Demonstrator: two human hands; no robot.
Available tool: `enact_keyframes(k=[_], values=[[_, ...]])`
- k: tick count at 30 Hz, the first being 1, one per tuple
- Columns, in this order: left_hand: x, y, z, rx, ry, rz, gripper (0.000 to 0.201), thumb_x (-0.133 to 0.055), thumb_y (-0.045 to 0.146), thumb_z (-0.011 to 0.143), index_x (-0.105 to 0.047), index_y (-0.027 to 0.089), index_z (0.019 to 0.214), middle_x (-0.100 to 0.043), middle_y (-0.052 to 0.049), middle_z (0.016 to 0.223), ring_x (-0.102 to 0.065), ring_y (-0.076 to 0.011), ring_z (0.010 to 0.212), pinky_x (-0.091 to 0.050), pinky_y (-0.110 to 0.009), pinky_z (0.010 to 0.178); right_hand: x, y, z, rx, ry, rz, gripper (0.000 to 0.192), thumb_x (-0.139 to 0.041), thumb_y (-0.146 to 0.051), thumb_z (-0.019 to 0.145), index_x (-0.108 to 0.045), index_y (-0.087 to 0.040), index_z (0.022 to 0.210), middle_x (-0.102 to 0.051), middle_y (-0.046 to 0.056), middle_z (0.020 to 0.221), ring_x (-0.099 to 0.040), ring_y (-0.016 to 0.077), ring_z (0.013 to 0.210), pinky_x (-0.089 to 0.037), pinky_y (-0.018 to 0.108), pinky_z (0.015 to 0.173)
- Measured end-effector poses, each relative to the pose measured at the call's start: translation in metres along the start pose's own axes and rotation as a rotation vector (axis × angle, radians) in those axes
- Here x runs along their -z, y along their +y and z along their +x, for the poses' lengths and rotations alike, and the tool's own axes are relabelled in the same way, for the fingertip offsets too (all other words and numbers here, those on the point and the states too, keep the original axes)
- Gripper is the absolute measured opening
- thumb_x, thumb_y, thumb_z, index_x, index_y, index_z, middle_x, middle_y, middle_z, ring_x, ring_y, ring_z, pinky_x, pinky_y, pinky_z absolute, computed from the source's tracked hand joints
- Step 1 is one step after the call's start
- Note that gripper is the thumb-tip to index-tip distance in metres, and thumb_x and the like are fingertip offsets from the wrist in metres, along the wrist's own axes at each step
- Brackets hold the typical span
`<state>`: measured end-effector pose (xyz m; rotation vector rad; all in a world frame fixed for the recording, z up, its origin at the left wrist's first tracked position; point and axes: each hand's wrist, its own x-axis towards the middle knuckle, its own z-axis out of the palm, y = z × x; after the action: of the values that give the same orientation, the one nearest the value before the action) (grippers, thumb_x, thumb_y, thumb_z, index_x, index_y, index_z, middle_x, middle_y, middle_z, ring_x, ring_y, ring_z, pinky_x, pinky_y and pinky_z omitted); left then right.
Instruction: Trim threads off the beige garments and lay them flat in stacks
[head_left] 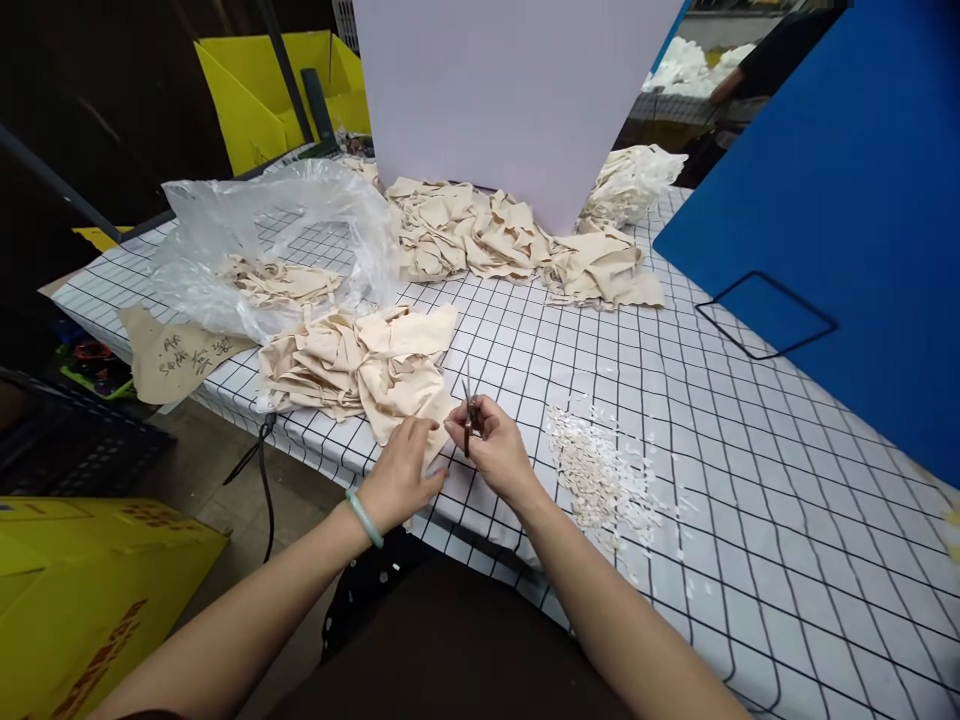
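Observation:
My left hand (pixel 403 472), a pale green bangle (pixel 364 518) at its wrist, is curled at the near corner of a beige fabric piece (pixel 409 385). Its thumb sits apart from the index finger, with fabric between them; the other fingers are partly hidden. In my right hand (pixel 499 450) is a small pair of dark-handled scissors (pixel 470 425), blades pointing away from me. The right fingertips are close to the same fabric corner; whether they pinch it I cannot tell. That piece lies against a heap of similar beige fabric (pixel 311 365) on the left.
Small pale scraps (pixel 592 465) lie on the checked tablecloth (pixel 750 500) to the right. A clear plastic bag (pixel 360 225) holds more fabric. Behind are further beige fabric piles (pixel 472 235), a pale upright panel (pixel 510 100) and a blue panel (pixel 832 220). A yellow box (pixel 90 590) stands lower left.

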<state>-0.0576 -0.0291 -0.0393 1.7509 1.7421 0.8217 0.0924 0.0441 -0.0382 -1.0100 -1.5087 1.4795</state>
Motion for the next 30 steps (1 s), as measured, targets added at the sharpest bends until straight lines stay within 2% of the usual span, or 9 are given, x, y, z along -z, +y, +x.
enact_keyframes(k=[2, 4, 7, 10, 15, 18, 23, 27, 30], values=[[-0.001, -0.003, 0.001, -0.034, -0.036, 0.111, 0.024, -0.056, 0.009, 0.074, -0.055, 0.018, 0.096, -0.056, -0.008, 0.100, -0.055, -0.0262, 0.099, -0.048, -0.046, 0.092, 0.004, 0.003, -0.004, 0.037, -0.037, -0.116, 0.014, -0.063, -0.027, 0.077, -0.055, -0.024, 0.088, -0.065, 0.003, 0.096, -0.060, 0.0196, 0.094, -0.047, 0.037, 0.092], [0.003, -0.002, 0.003, 0.018, -0.035, 0.026, 0.015, -0.053, 0.007, 0.074, -0.056, 0.018, 0.084, -0.057, -0.006, 0.089, -0.057, -0.0226, 0.088, -0.051, -0.041, 0.086, 0.003, 0.008, -0.008, 0.053, -0.109, -0.202, 0.020, -0.061, -0.024, 0.076, -0.059, -0.024, 0.096, -0.064, 0.005, 0.107, -0.058, 0.0215, 0.106, -0.043, 0.040, 0.099], [0.021, 0.011, 0.011, 0.206, -0.073, -0.476, 0.005, -0.060, 0.020, 0.078, -0.056, 0.017, 0.081, -0.058, -0.002, 0.080, -0.057, -0.0150, 0.073, -0.053, -0.031, 0.071, -0.004, 0.010, -0.008, 0.048, -0.144, -0.139, 0.025, -0.064, -0.026, 0.074, -0.059, -0.024, 0.099, -0.064, 0.005, 0.112, -0.056, 0.0221, 0.110, -0.043, 0.039, 0.099], [0.046, 0.032, 0.021, 0.354, -0.106, -0.860, 0.021, -0.067, 0.031, 0.077, -0.054, 0.017, 0.085, -0.056, 0.002, 0.076, -0.046, -0.0071, 0.054, -0.043, -0.020, 0.049, -0.004, -0.007, 0.002, -0.017, -0.085, 0.049, 0.022, -0.069, -0.034, 0.070, -0.053, -0.024, 0.083, -0.063, 0.001, 0.087, -0.059, 0.0189, 0.084, -0.049, 0.033, 0.079], [0.076, 0.051, 0.025, 0.236, -0.174, -0.622, 0.019, -0.068, 0.034, 0.082, -0.061, 0.016, 0.083, -0.049, 0.004, 0.067, -0.036, -0.0054, 0.051, -0.029, -0.016, 0.043, 0.024, -0.055, 0.028, -0.023, -0.098, 0.246, 0.033, -0.075, -0.040, 0.065, -0.050, -0.024, 0.080, -0.054, -0.004, 0.068, -0.054, 0.0143, 0.063, -0.045, 0.030, 0.064], [0.078, 0.055, 0.021, 0.194, -0.272, -0.595, 0.024, -0.067, 0.037, 0.084, -0.065, 0.014, 0.077, -0.048, 0.002, 0.065, -0.040, -0.0069, 0.055, -0.031, -0.016, 0.047, 0.036, -0.069, 0.040, -0.018, -0.134, 0.221, 0.034, -0.077, -0.042, 0.065, -0.053, -0.023, 0.082, -0.056, -0.004, 0.069, -0.054, 0.0141, 0.062, -0.047, 0.031, 0.064], [0.072, 0.063, 0.019, 0.378, -0.443, -1.111, 0.029, -0.068, 0.041, 0.084, -0.070, 0.012, 0.086, -0.053, -0.001, 0.068, -0.042, -0.0063, 0.053, -0.026, -0.015, 0.042, 0.027, -0.053, 0.032, 0.126, 0.131, 0.060, 0.034, -0.078, -0.043, 0.070, -0.057, -0.024, 0.088, -0.067, 0.004, 0.100, -0.061, 0.0211, 0.098, -0.049, 0.040, 0.091], [0.064, 0.073, 0.025, 0.329, -0.437, -1.233, 0.025, -0.070, 0.033, 0.083, -0.073, 0.011, 0.095, -0.056, -0.002, 0.073, -0.043, -0.0043, 0.054, -0.026, -0.015, 0.044, 0.018, -0.033, -0.002, 0.144, -0.153, 0.299, 0.040, -0.079, -0.047, 0.074, -0.057, -0.026, 0.099, -0.066, 0.006, 0.115, -0.062, 0.0240, 0.110, -0.049, 0.043, 0.098], [0.059, 0.082, 0.028, 0.248, -0.500, -1.142, 0.026, -0.065, 0.036, 0.088, -0.073, 0.012, 0.095, -0.055, -0.003, 0.072, -0.042, -0.0047, 0.053, -0.025, -0.016, 0.044, 0.023, -0.028, -0.017, 0.046, -0.215, 0.363, 0.040, -0.083, -0.043, 0.071, -0.060, -0.026, 0.100, -0.067, 0.003, 0.092, -0.066, 0.0212, 0.091, -0.054, 0.036, 0.083]])
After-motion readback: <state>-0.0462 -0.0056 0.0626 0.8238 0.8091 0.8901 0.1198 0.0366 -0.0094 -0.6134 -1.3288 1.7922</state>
